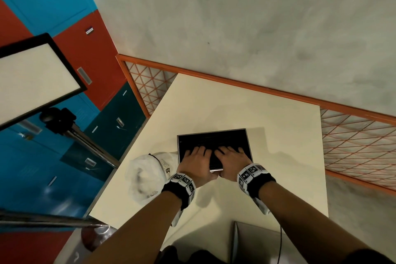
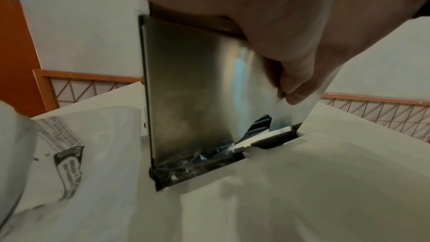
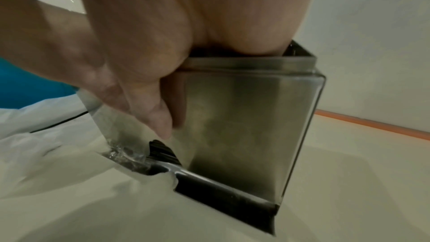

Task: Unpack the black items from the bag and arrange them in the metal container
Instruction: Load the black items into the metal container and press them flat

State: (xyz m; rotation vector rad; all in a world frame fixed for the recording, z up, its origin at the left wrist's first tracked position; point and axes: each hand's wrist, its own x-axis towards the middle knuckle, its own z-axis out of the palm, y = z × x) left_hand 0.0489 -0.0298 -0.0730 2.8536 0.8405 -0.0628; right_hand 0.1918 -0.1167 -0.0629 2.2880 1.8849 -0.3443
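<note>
The metal container (image 1: 212, 132) stands on the cream table (image 1: 278, 113), filled with black items (image 1: 214, 141) up near its rim. Both hands lie on top of it. My left hand (image 1: 194, 159) and right hand (image 1: 232, 159) have their fingers spread flat over the black items, with the thumbs outside the near wall. In the left wrist view the left thumb (image 2: 295, 87) touches the container's shiny wall (image 2: 190, 89). The right thumb (image 3: 160, 117) hangs against the same wall (image 3: 244, 117). The crumpled white bag (image 1: 145, 176) lies just left of the container.
A light panel (image 1: 36, 79) on a tripod stands left of the table before blue and red lockers (image 1: 42, 6). An orange mesh fence (image 1: 353, 135) runs behind and right of the table. A grey flat object (image 1: 257, 240) lies at the near table edge.
</note>
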